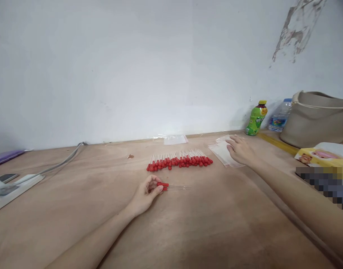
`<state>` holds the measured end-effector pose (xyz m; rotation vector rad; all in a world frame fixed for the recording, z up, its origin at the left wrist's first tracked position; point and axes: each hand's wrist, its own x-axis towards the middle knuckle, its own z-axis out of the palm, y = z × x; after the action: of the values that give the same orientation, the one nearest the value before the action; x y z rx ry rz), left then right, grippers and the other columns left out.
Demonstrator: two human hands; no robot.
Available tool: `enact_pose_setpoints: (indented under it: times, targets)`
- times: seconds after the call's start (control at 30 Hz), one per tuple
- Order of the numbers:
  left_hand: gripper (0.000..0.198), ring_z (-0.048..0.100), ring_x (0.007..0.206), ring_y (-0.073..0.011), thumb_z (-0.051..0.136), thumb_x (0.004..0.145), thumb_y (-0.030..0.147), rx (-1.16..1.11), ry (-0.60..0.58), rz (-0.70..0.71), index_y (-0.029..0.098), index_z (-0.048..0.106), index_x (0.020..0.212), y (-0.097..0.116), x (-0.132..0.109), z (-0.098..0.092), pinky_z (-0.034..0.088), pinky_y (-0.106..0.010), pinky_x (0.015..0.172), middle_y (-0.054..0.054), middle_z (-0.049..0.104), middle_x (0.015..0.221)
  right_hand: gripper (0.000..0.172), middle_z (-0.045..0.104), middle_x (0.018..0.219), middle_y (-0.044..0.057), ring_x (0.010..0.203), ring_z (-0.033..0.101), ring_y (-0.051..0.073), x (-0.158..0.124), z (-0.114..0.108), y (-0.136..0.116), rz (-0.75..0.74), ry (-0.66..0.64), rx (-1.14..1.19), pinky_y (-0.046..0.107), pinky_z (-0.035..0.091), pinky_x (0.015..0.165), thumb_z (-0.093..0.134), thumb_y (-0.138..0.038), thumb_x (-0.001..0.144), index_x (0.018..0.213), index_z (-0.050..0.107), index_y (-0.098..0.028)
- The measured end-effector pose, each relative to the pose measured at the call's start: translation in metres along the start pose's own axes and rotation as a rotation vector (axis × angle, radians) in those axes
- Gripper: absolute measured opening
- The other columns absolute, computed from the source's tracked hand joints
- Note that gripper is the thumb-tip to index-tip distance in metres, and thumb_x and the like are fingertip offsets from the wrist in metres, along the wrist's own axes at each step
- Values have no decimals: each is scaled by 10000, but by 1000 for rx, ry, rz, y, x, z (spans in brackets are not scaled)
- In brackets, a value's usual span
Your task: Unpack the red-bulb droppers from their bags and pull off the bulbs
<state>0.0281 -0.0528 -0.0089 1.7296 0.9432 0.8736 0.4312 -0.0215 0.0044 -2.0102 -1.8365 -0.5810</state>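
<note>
While the left hand (145, 194) pinches two droppers (171, 186) by their red bulbs just below the frame's centre, it should likely keep the glass tips level and together, as thin glass may crack. The right hand (240, 149) lies open and flat on clear bags (220, 154) at centre right. Each dropper is a slim clear tube with a red cap; a row (179, 160) of more lies above.

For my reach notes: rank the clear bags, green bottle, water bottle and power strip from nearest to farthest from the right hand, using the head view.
1. Clear bags: under the right hand, which touches them.
2. Green bottle: just beyond the hand, slightly to its right.
3. Water bottle: further right, next to the beige bag.
4. Power strip: far off on the left side.
</note>
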Motion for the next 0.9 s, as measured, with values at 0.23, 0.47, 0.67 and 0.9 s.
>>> enact_pose_setpoints:
  times: [0.23, 0.47, 0.67, 0.9]
  targets:
    - [227, 584, 760, -136, 579, 758, 339, 11, 0, 1, 163, 458, 832, 2, -1, 1, 452, -277, 703, -36, 615, 805, 506, 358, 1357, 86, 1228, 321, 314, 3, 30, -2, 67, -347, 103, 559, 286, 926, 226, -478, 864, 1287, 378, -245]
    - [239, 598, 765, -137, 607, 740, 329, -39, 4, 6, 155, 476, 840, 1, -1, 2, 462, -280, 724, -38, 629, 807, 450, 437, 1280, 114, 1194, 362, 272, -8, -3, -39, 38, -219, 200, 506, 263, 963, 209, -397, 890, 1175, 487, -187]
    - [248, 624, 777, -120, 681, 684, 245, -441, 121, -122, 160, 495, 824, 8, -2, 9, 483, -265, 778, -4, 650, 793, 172, 572, 832, 67, 759, 538, 183, -58, -41, -141, -51, 7, 936, 320, 443, 706, 475, -317, 782, 846, 572, -191]
    - [222, 624, 878, -140, 680, 665, 108, -759, 189, -290, 150, 492, 777, 16, -4, 27, 459, -277, 882, -37, 667, 837, 482, 579, 861, 37, 675, 532, 138, -89, -33, -214, 315, -397, 1693, 277, 440, 620, 633, -467, 639, 1014, 515, -189]
